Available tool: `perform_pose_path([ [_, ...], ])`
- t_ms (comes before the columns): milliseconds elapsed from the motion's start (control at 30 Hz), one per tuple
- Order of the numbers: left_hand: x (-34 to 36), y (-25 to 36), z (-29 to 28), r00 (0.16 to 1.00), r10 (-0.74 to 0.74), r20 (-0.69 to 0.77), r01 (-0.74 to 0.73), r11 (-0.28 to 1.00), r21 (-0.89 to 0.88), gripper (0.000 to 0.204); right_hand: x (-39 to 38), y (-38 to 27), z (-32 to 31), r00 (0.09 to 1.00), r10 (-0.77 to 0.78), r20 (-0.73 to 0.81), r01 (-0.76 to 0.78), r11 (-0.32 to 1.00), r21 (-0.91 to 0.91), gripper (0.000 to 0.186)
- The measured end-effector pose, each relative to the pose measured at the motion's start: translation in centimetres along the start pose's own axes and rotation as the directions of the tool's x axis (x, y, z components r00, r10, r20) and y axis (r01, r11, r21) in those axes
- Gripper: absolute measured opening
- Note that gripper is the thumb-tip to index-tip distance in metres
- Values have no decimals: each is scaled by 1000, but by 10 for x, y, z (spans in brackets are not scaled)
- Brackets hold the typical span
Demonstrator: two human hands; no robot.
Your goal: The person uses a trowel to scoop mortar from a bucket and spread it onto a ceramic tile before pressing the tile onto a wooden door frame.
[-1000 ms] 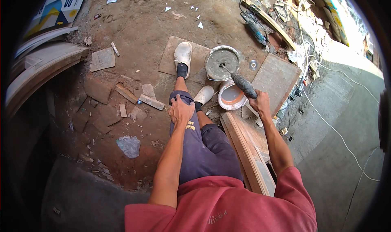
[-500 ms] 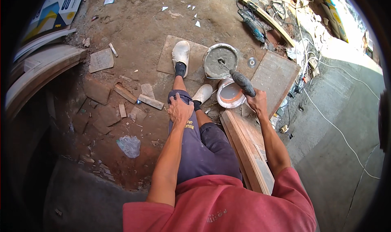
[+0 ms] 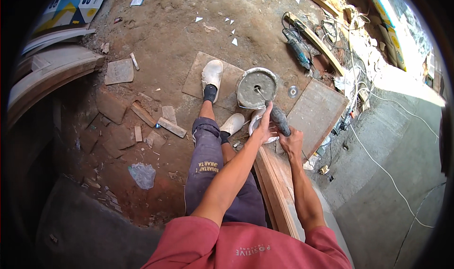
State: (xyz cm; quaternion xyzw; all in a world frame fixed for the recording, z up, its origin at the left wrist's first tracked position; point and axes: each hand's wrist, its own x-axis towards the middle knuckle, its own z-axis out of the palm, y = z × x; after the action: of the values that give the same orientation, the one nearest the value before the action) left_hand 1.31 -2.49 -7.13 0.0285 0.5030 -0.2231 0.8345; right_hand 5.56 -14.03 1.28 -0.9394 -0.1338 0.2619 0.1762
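While the drill (image 3: 280, 120) is gripped by both the left hand (image 3: 263, 125) and right hand (image 3: 292, 143), its paddle is sunk in the mortar bucket (image 3: 256, 87).

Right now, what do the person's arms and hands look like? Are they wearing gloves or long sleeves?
No gloves and no long sleeves. Both arms are bare from the short sleeves of a red T-shirt down to the fingers. The left hand and the right hand are bare too, with no watch, ring or bracelet that I can see. The arms look lean.
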Motion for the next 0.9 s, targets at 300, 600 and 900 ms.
perform_pose_path([
  [300, 12, 3, 18, 997, 38, 74, -21, 975, -221, 35, -3, -8, 4, 999, 27, -22, -26, 998, 50, 30],
  [600, 43, 2, 13, 998, 39, 45, -31, 985, -170, 31, 0, -17, 5, 997, 69, -44, -64, 992, 112, 28],
  [900, 28, 11, 16, 999, 37, 24, -34, 990, -138, 28, 2, -15, 15, 993, 61, -97, -48, 990, 133, 32],
])
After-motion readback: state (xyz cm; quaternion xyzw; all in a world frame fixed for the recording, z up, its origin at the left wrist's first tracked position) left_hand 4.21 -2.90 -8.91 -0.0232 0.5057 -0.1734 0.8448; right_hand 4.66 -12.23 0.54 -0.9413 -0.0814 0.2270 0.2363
